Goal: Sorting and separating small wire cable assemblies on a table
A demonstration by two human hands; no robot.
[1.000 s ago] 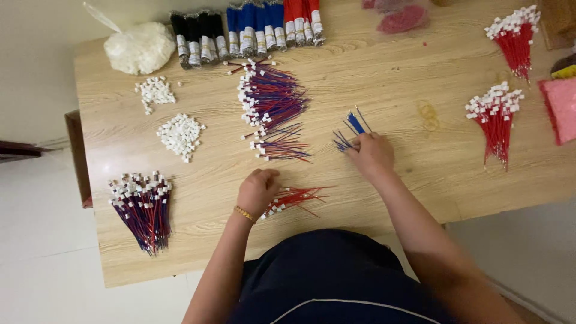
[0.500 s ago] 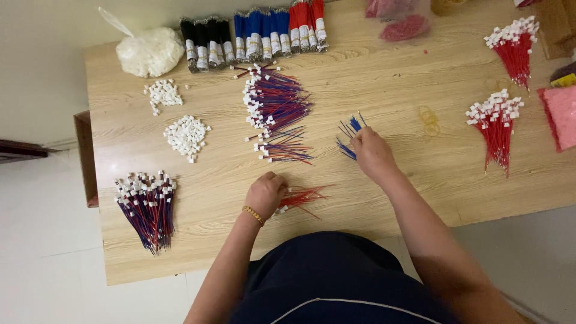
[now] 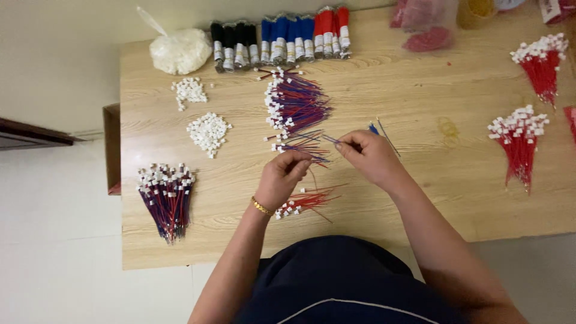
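Head view, looking down on a light wooden table (image 3: 420, 198). Left hand (image 3: 282, 180), gold bracelet on wrist, fingers curled tight, pinching a thin red wire (image 3: 313, 177) that runs down toward the small pile of red wires with white plug ends (image 3: 306, 201) just below the hand. Right hand (image 3: 373, 157) fingers narrow, thumb and forefinger nipping a thin blue wire (image 3: 330, 139) that pokes out left; a few loose blue wires (image 3: 379, 131) lie just behind it. Hands close together, mid-table, near the front edge. Above them, a spread heap of blue-and-red wires with white connectors (image 3: 295, 108). Left: two piles of white plastic connectors (image 3: 208, 131), and a finished bundle of mixed wires (image 3: 167, 198). Far edge: row of black, blue and red wire bundles (image 3: 279, 39), clear bag of white parts (image 3: 180, 51). Right: two red wire bunches (image 3: 519, 141).
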